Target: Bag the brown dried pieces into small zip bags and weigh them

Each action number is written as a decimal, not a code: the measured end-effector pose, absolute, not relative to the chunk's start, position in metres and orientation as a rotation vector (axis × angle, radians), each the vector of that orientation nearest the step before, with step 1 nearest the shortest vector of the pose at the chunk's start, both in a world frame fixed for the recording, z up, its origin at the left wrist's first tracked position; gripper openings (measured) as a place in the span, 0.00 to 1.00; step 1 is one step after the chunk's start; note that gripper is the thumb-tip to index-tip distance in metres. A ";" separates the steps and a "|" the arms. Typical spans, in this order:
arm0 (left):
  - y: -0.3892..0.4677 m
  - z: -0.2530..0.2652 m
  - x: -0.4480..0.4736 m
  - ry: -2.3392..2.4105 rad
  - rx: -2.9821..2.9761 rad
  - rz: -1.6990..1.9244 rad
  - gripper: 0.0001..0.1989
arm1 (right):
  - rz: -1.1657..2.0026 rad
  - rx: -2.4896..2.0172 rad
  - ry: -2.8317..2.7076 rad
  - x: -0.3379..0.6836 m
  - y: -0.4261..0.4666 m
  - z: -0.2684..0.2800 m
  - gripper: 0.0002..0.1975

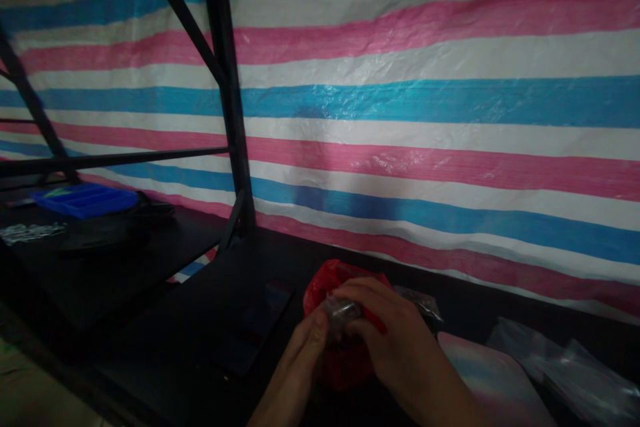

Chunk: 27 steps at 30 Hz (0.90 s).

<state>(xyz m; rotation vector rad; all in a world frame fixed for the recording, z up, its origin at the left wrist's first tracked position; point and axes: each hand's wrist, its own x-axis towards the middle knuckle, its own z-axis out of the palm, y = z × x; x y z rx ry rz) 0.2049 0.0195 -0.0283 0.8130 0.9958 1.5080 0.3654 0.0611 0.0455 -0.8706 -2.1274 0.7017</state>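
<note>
A striped sheet (425, 100), cut off above, backs a dark tabletop (285, 247). The red bag (320, 280) there is partly hidden by the right hand (400, 327) and left hand (306, 341); their fingers pinch a small clear packet (343, 310) over it, contents indistinct.

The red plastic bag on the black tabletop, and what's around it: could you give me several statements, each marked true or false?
1. The left hand and right hand both hold a small shiny item in clear plastic. True.
2. The red plastic bag lies to the right of both hands. False: it is partly hidden behind and below them.
3. The bright blue plastic tray is to the left of both hands. True.
4. The crinkled plastic sheet at the back is plain green. False: it has blue, pink and white stripes.
5. Crumpled clear plastic lies to the right of the right hand. True.
</note>
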 end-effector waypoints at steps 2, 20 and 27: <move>0.019 -0.020 0.208 0.972 0.837 1.472 0.27 | 0.694 -0.860 -2.160 0.369 0.061 0.049 0.30; 0.021 -0.002 0.211 0.767 1.117 1.334 0.21 | 0.767 -0.936 -2.067 0.379 0.048 0.072 0.21; 0.027 -0.013 0.201 1.095 1.265 1.434 0.20 | 0.567 -1.023 -1.888 0.386 0.074 0.059 0.20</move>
